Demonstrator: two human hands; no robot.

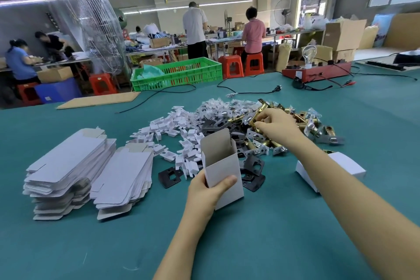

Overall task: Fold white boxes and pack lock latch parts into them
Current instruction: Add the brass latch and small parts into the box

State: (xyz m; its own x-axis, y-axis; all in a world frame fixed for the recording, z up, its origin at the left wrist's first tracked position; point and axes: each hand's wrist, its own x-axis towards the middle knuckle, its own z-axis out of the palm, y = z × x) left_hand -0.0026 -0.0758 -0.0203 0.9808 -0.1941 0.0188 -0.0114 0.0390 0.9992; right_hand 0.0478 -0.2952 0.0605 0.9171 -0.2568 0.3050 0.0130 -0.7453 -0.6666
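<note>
A: Left side first. What is seen?

B: A teal-covered table point(272, 234) is seen filling the foreground. 2 stacks of flat white box blanks point(88, 170) are laid at its left, touching each other. Beyond the table edge, a large wire fan guard point(91, 22), red stools point(102, 84), a blue bin point(58, 91) and a green crate point(179, 73) are seen on the floor. A cardboard sheet point(97, 100) is laid at the table's far left edge.

A: Centre?

B: A scatter of small white plastic pieces point(172, 129) is spread just right of the blanks. Black plates point(250, 166) are lying beside them. A folded white box point(223, 166) is held upright, top flap open, by the left hand point(204, 191); the thumb is curled across its front face, the fingers wrapped behind.

A: Right?

B: A heap of brass latch parts point(295, 129) and small clear bags point(227, 109) is piled past the box. The right hand point(276, 125) is placed on the heap, fingers curled, pinching a brass latch point(261, 109). A closed white box point(336, 168) is laid on its side near the right forearm.

A: Room?

B: A black cable point(250, 92) is trailed across the table's far part; a red tester box point(318, 71) with a bulb is set at far right. Workers point(253, 32) are seen at benches under strip lights, and cardboard cartons point(343, 32) are stacked at right.
</note>
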